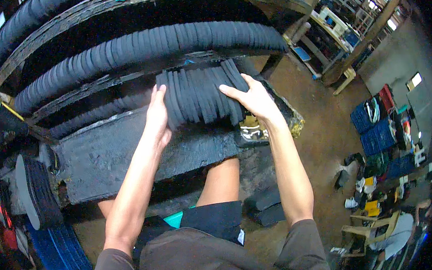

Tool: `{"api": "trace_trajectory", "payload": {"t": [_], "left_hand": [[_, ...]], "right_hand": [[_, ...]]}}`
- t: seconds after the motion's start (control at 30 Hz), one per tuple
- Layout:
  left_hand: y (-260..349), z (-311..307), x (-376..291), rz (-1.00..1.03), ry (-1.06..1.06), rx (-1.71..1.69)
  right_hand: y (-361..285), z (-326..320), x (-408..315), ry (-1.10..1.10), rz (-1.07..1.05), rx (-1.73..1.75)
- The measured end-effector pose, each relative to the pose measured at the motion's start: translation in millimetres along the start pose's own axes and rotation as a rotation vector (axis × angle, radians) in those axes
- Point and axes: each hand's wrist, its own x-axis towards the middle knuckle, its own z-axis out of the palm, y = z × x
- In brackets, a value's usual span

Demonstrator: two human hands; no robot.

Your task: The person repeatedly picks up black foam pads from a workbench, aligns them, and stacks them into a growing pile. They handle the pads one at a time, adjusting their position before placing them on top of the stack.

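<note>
Both hands press a row of thin black sheets [202, 96], possibly rubber or foam shoe soles, between them. The sheets stand side by side, and those at the right end lean out of line. My left hand [158, 115] lies flat along the left end, fingers pointing up. At the other end my right hand [251, 98] grips with the thumb across the top edges and the fingers on the outer side, partly hidden. Beneath the row is a dark, rough workbench top [123, 154], above my lap.
Wooden rack shelves behind the bench hold long rows of similar sheets [151, 40]. A tray with yellowish contents [252, 132] sits right. Sole-shaped pieces [38, 193] are stacked lower left. Blue bundles [377, 136] line the right wall; a person [398, 233] sits at lower right.
</note>
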Motion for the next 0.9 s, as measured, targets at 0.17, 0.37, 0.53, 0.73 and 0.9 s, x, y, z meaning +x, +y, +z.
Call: {"api": "trace_trajectory", "payload": {"t": [0.17, 0.37, 0.53, 0.73, 0.9], "left_hand": [[0.4, -25.1, 0.4, -0.081, -0.123, -0.042], [5.5, -38.2, -30.6, -0.093, -0.078, 0.016], [10.6, -40.1, -66.2, -0.019, -0.071, 0.12], [-3.6, -46.3, -89.3, 0.031, -0.127, 0.253], [-22.6, -54.9, -87.5, -0.017, -0.063, 0.315]], "right_hand": [[-12.1, 7.7, -23.6, 0.034, -0.017, -0.063], [-21.1, 20.2, -66.0, 0.116, -0.061, -0.273], [-26.5, 50.0, -104.6, 0.123, 0.029, -0.473], [-18.1, 77.5, -131.5, 0.164, -0.099, -0.592], [6.3, 76.6, -125.8, 0.256, -0.135, -0.449]]}}
